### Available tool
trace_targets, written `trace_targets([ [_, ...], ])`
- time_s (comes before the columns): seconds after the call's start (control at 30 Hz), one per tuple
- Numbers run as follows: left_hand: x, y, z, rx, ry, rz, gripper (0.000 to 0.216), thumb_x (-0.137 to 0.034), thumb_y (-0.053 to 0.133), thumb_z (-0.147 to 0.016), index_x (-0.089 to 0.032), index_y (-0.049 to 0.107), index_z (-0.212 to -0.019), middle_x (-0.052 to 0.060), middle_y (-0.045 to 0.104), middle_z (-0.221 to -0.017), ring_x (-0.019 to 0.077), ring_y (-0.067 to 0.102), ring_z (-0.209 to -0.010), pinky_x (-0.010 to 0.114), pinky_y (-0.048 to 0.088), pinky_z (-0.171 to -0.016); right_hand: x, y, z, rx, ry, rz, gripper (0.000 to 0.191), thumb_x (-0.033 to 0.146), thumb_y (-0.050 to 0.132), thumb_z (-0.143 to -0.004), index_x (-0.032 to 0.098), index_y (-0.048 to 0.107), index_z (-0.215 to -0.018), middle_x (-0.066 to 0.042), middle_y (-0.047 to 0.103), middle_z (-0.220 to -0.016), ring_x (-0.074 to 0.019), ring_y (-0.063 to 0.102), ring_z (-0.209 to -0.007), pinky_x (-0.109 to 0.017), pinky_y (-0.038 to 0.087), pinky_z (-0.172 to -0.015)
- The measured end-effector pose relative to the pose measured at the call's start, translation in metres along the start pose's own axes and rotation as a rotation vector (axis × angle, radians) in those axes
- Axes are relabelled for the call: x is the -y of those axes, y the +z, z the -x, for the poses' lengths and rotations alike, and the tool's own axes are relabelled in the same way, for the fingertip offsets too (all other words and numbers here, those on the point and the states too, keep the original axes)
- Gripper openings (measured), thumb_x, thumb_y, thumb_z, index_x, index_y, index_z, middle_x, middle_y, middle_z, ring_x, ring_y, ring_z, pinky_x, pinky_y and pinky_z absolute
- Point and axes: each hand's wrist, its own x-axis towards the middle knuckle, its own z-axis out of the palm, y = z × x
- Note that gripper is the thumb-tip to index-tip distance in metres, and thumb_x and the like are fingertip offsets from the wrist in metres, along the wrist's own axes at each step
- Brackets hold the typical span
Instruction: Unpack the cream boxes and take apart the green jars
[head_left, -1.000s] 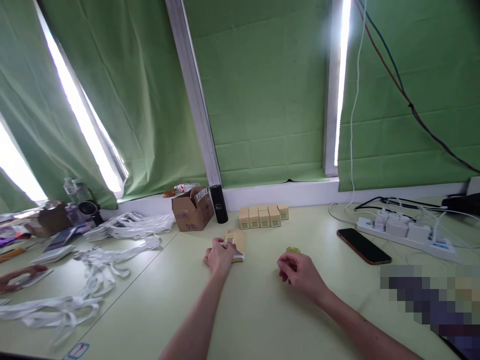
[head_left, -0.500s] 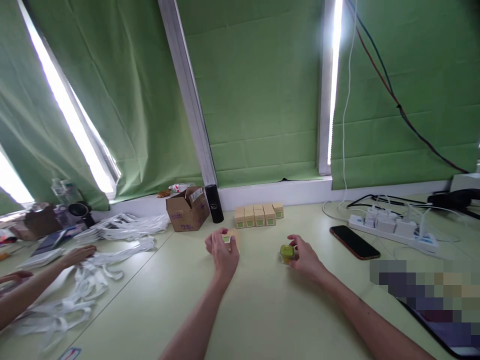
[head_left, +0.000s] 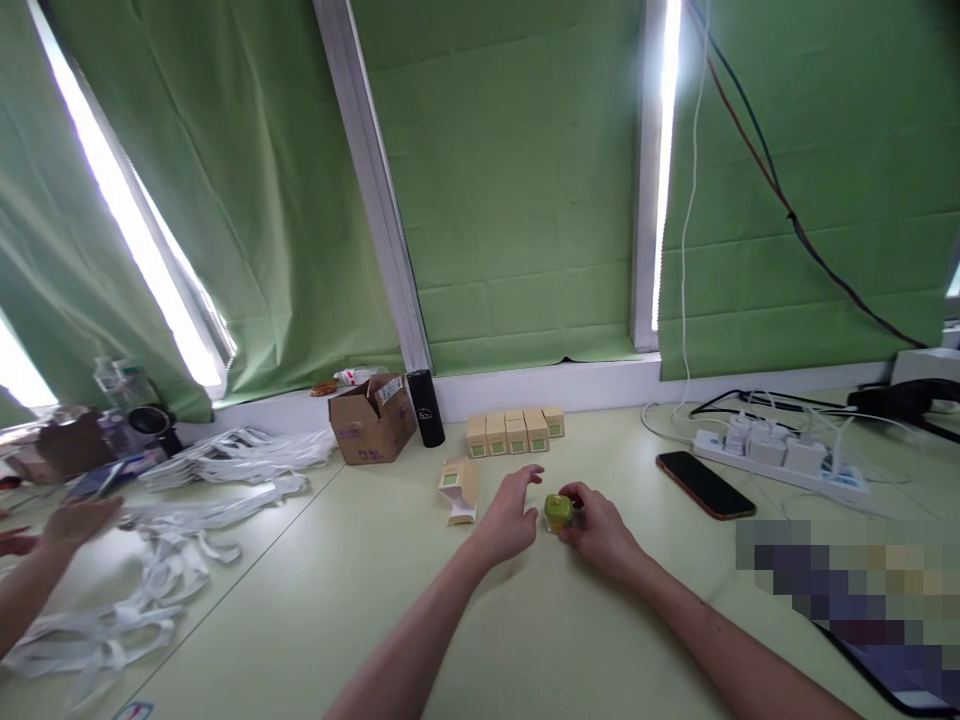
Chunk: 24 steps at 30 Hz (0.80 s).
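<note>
Both hands (head_left: pixel 508 522) (head_left: pixel 602 535) now flank the jar (head_left: pixel 559 508), the open carton (head_left: pixel 466 482) released.

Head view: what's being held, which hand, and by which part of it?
The right hand holds the small green-lidded jar by its right side. The left hand holds nothing.

The jar (head_left: pixel 559 508) is olive green on top, the carton (head_left: pixel 468 480) tan with a green label (head_left: pixel 450 479); white straps (head_left: pixel 247 456) lie toward the pale yellow-green tabletop (head_left: pixel 300 620)'s left edge.
</note>
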Motion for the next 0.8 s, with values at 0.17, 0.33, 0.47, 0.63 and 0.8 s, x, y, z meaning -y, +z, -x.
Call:
trace_targets([
  [0.17,0.013,0.016,0.006,-0.079,-0.090,0.144,0.074,0.006,0.049,-0.067,-0.025,0.055,-0.134,0.008,0.072,-0.125,0.0251,0.063,-0.127,0.048,0.044,-0.114,0.005,0.000,-0.002,-0.017,-0.025,-0.420,0.039,0.026,0.079,-0.069,0.024,0.070,-0.107,-0.006,0.076,-0.106,-0.0268,0.068,-0.099,-0.041,0.053,-0.090],
  [0.33,0.015,0.010,0.005,-0.238,-0.153,0.213,0.059,0.003,0.047,-0.072,-0.023,0.057,-0.124,0.005,0.078,-0.108,0.0217,0.070,-0.110,0.038,0.051,-0.093,0.015,-0.008,-0.002,0.120,0.052,-1.156,0.051,0.045,0.087,-0.069,0.022,0.072,-0.113,-0.011,0.077,-0.115,-0.0307,0.073,-0.104,-0.048,0.056,-0.091],
  [0.47,0.011,0.010,0.006,-0.267,-0.193,0.161,0.047,0.001,0.048,-0.076,-0.023,0.061,-0.115,0.003,0.079,-0.097,0.0200,0.071,-0.097,0.033,0.049,-0.084,0.020,-0.014,0.002,0.242,0.067,-1.392,0.039,0.044,0.080,-0.078,0.020,0.076,-0.110,-0.013,0.080,-0.106,-0.0304,0.076,-0.095,-0.046,0.056,-0.085],
  [0.63,0.005,0.017,0.010,-0.252,-0.179,0.115,0.041,0.000,0.049,-0.080,-0.024,0.063,-0.111,0.002,0.079,-0.095,0.0200,0.070,-0.093,0.034,0.048,-0.082,0.021,-0.015,0.003,0.205,0.047,-1.387,0.035,0.040,0.073,-0.082,0.020,0.075,-0.110,-0.015,0.080,-0.102,-0.0304,0.075,-0.088,-0.047,0.056,-0.081],
  [0.8,0.005,0.021,0.011,-0.242,-0.145,0.121,0.032,-0.005,0.052,-0.086,-0.023,0.064,-0.110,0.002,0.080,-0.092,0.0213,0.071,-0.091,0.034,0.048,-0.079,0.020,-0.013,0.002,0.195,0.028,-1.329,0.038,0.044,0.072,-0.083,0.021,0.075,-0.113,-0.014,0.078,-0.105,-0.0297,0.073,-0.089,-0.047,0.056,-0.081],
])
